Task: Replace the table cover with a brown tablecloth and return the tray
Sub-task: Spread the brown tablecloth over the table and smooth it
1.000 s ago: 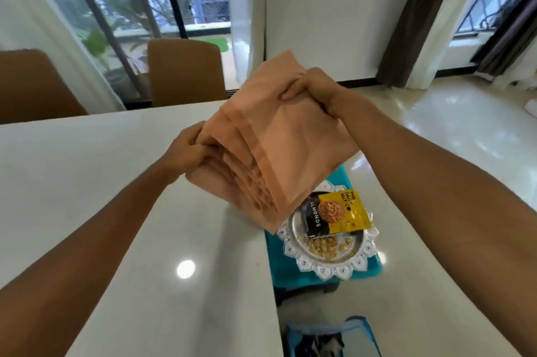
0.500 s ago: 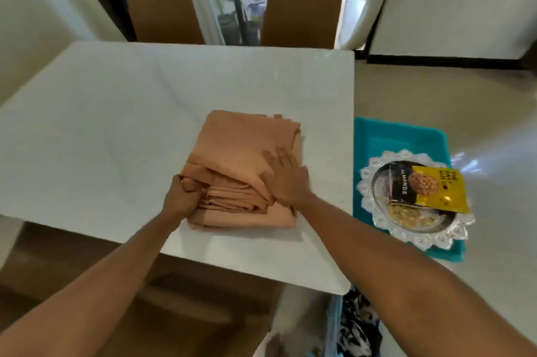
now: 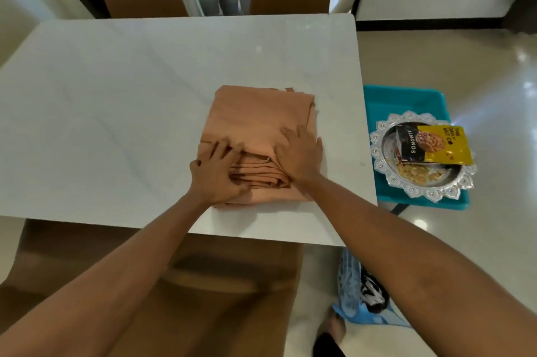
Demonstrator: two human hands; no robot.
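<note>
- Pressing down on a folded tablecloth (image 3: 255, 124) with both hands, palms down.
- With the left hand (image 3: 216, 173) laid flat and fingers spread on the near left corner, beside the stacked fold edges.
- With the right hand (image 3: 299, 153) laid flat too, fingers straight, on the near right part of the top layer; nothing gripped by either.
- Lying on the white table (image 3: 116, 95), right of centre, near the front edge, between and under the two hands.
- Off the table's right edge and lower down, well apart from both hands: a silver tray (image 3: 375, 150) resting on a teal bin (image 3: 406, 98).
- On the tray, an almond pack (image 3: 433, 144) and loose nuts (image 3: 418, 175).
</note>
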